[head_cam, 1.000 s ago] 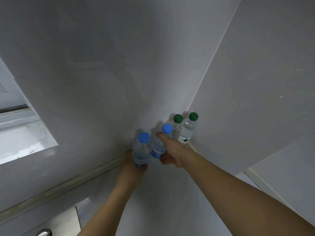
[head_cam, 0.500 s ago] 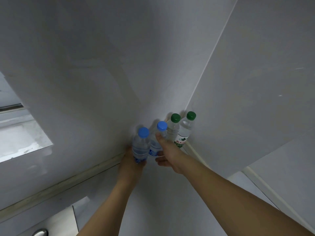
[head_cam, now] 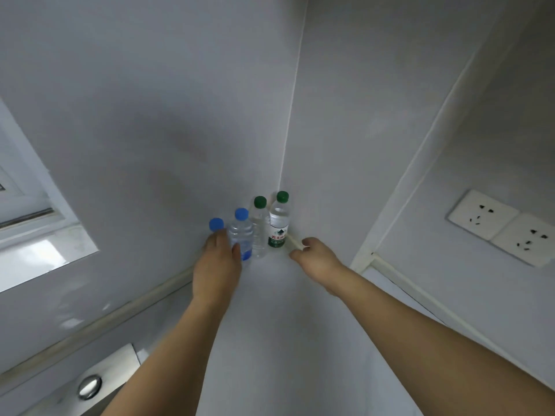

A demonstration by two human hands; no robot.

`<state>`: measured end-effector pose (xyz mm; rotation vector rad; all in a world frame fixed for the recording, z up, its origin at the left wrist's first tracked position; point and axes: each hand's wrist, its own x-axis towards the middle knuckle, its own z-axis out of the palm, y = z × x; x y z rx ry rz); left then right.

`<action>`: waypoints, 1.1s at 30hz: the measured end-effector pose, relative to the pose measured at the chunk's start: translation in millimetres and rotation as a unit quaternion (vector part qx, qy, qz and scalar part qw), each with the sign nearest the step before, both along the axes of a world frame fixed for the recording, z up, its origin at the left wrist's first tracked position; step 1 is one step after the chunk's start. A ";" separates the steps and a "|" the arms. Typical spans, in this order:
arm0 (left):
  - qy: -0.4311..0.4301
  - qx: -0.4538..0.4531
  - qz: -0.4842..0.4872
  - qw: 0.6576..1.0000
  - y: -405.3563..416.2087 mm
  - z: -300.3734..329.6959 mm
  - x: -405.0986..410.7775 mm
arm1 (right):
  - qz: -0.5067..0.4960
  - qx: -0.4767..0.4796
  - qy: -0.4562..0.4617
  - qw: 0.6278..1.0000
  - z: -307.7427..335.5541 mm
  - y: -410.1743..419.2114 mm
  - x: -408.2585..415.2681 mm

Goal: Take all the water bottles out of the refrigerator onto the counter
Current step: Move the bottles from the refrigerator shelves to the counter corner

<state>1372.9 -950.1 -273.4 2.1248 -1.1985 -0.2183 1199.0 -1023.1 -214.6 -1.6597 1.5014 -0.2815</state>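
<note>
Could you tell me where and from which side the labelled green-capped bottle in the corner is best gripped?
I would grip the labelled green-capped bottle round its upper body or neck, coming from the front right. It stands upright in the wall corner, with the bare green-capped bottle close on its left, so only that side looks free. The right hand is nearest.

Four water bottles (head_cam: 259, 232) are standing in the counter's (head_cam: 270, 325) back corner. The left hand (head_cam: 216, 261) is gripping the leftmost bottle; the right hand (head_cam: 315, 256) is hovering loosely curled beside them.
</note>
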 end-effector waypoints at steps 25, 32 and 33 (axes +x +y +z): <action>-0.209 -0.108 -0.457 0.858 -4.3 148.0 -414.8 | -0.258 -0.145 0.151 0.943 105.6 162.3 -420.9; -0.233 -0.154 -0.574 0.770 18.8 172.8 -535.1 | -0.366 -0.149 0.171 0.903 125.1 229.2 -516.8; -0.234 -0.157 -0.595 0.753 23.7 175.6 -556.0 | -0.389 -0.150 0.173 0.892 127.5 242.5 -531.6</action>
